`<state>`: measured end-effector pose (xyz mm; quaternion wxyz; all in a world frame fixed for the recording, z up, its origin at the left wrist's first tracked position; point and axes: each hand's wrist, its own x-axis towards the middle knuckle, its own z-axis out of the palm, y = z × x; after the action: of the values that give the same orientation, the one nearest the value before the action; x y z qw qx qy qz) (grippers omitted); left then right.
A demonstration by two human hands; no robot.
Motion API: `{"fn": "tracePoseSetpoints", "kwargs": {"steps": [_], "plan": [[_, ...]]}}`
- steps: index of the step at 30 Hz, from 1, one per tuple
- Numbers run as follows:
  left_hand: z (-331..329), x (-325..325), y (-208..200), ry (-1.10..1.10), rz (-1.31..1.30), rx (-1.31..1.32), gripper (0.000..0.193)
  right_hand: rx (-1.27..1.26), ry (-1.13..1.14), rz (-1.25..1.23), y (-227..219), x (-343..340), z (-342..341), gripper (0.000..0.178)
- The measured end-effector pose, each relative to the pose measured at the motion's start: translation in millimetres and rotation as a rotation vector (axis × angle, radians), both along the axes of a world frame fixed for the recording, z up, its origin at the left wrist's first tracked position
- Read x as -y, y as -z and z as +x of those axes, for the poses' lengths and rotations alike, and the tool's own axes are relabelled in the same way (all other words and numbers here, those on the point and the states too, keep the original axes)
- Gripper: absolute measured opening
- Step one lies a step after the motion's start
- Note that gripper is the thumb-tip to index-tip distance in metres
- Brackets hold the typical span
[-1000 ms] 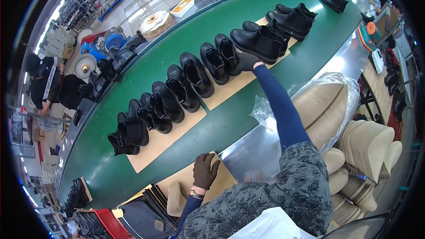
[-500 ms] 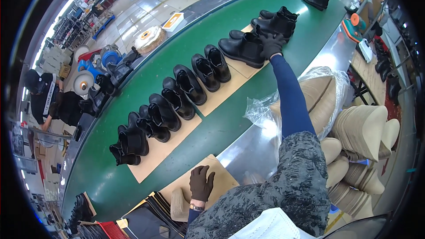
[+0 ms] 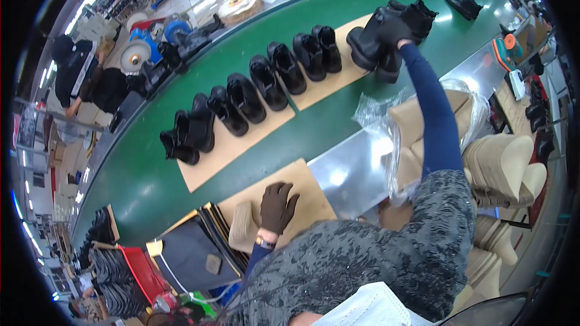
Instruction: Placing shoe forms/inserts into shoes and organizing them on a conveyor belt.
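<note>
My right hand (image 3: 394, 30), in a dark glove, reaches across to the far part of the green surface. It is closed on a black ankle boot (image 3: 362, 48), which tilts beside another dark boot (image 3: 388, 67); dark glove on dark leather hides the exact finger positions. Brown-gloved, my left hand (image 3: 278, 208) rests open, fingers spread, over a tan board (image 3: 311, 196) near my body. Next to it stands a small stack of beige insole-shaped pieces (image 3: 242, 229). Several more black boots (image 3: 246, 98) line up on cardboard sheets (image 3: 232, 151) to the left of my right hand.
A plastic bag of beige shaped pieces (image 3: 417, 121) lies below my right arm, with stacked pieces (image 3: 498, 166) farther right. Dark flat sheets (image 3: 196, 256) and a red basket (image 3: 144, 274) sit at lower left. Across the green conveyor (image 3: 241, 48), a person (image 3: 75, 78) works.
My right hand has taken hold of boots at the row's far end and turned them from their earlier sideways pose. My left hand stays over the board. The view has shifted.
</note>
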<state>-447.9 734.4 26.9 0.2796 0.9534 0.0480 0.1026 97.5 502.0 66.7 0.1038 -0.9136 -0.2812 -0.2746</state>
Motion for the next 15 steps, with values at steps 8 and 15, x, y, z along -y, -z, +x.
{"fn": "tracePoseSetpoints", "kwargs": {"steps": [8,15], "plan": [[-8,-5,-26,0.001,-0.067,0.192,0.03,-0.069,-0.289,-0.171,-159,-36,-245,0.028],[-18,-16,-10,-0.11,-0.709,0.238,0.033,-0.434,-0.482,-0.092,-48,-66,-481,0.017]]}}
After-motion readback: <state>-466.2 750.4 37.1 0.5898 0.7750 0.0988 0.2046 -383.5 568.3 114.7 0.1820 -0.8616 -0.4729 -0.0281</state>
